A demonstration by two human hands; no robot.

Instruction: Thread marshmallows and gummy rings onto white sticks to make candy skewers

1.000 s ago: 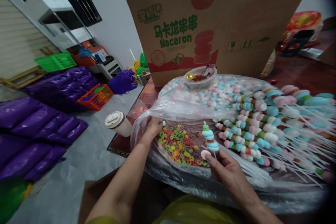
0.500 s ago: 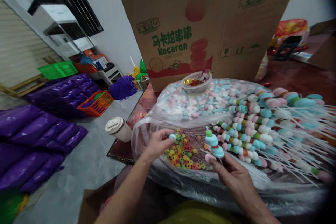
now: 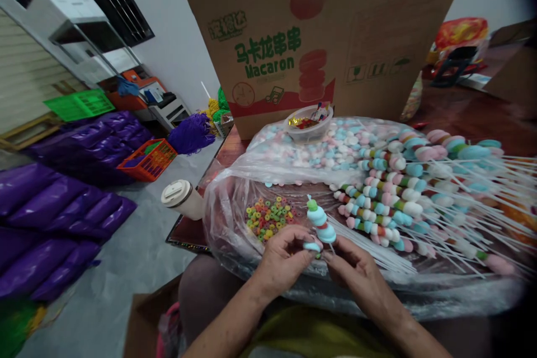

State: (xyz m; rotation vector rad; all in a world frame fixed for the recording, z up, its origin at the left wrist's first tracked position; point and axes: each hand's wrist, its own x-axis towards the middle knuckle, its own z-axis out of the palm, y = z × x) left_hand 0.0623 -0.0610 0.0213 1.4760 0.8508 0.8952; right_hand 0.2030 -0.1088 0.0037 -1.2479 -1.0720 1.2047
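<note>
My left hand (image 3: 282, 263) is closed in a pinch on a blue-and-white marshmallow (image 3: 311, 246). Right beside it, my right hand (image 3: 354, 263) grips the thin stick of a candy skewer (image 3: 322, 225), which leans slightly and carries blue marshmallows, red-brown bands and a green ring near its top. Something pinkish shows behind the marshmallow, mostly hidden by fingers. Coloured candy rings (image 3: 268, 217) lie on the plastic sheet just beyond my left hand. White sticks (image 3: 377, 246) lie in a bundle beyond my right hand.
Finished-looking marshmallow skewers (image 3: 386, 201) are piled at the right. Loose marshmallows (image 3: 272, 148) fill clear plastic behind, with a small bowl (image 3: 308, 132) on top. A large cardboard box (image 3: 352, 22) stands at the back. A lidded cup (image 3: 182, 199) is near the left table edge.
My left hand has moved right from above the candy rings, bringing the marshmallow up to the skewer in my right hand. The camera view has shifted slightly.
</note>
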